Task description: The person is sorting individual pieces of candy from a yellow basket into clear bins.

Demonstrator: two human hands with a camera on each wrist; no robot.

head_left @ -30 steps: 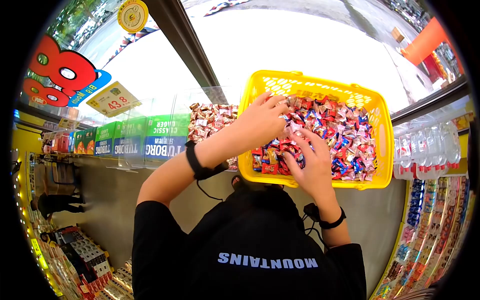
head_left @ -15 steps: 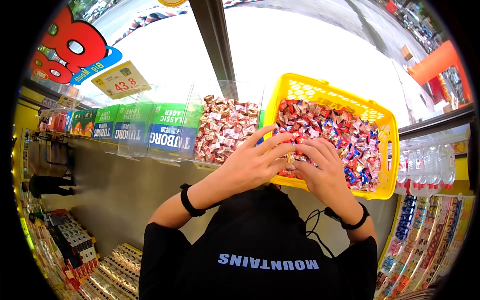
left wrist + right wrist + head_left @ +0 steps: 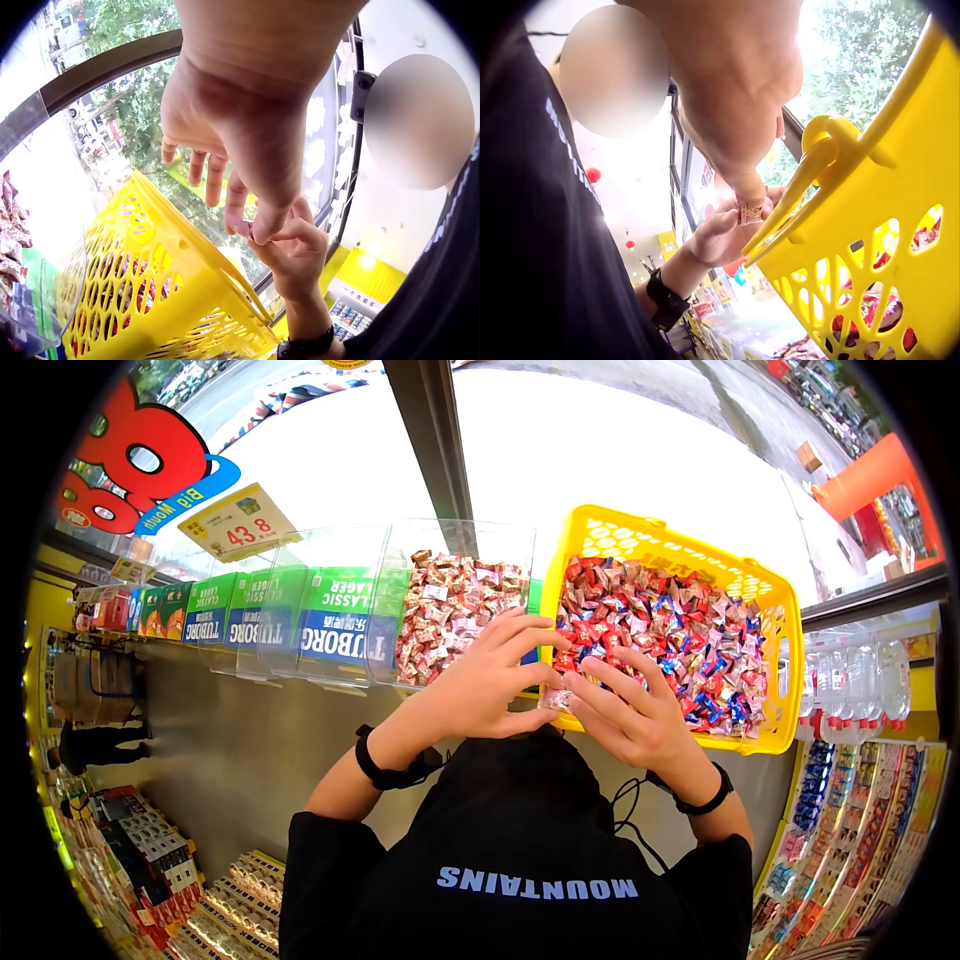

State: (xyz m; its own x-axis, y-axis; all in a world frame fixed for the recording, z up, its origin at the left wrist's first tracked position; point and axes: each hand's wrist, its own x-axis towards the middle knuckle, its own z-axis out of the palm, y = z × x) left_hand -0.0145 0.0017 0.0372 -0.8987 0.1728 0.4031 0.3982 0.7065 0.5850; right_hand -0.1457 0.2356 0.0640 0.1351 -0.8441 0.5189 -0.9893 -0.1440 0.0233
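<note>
The basket [image 3: 786, 660] is glossy yellow plastic, moulded in a lattice. The sweets [image 3: 670, 620] wear shiny, crinkled film wrappers, the held sweet [image 3: 556, 698] too. The bin [image 3: 400, 560] is clear, smooth plastic. The shirt [image 3: 520, 840] is matt black cloth.

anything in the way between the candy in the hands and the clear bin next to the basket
The left hand and right hand pinch the candy at the basket rim; the bin stands right beside, nothing visible between.
</note>
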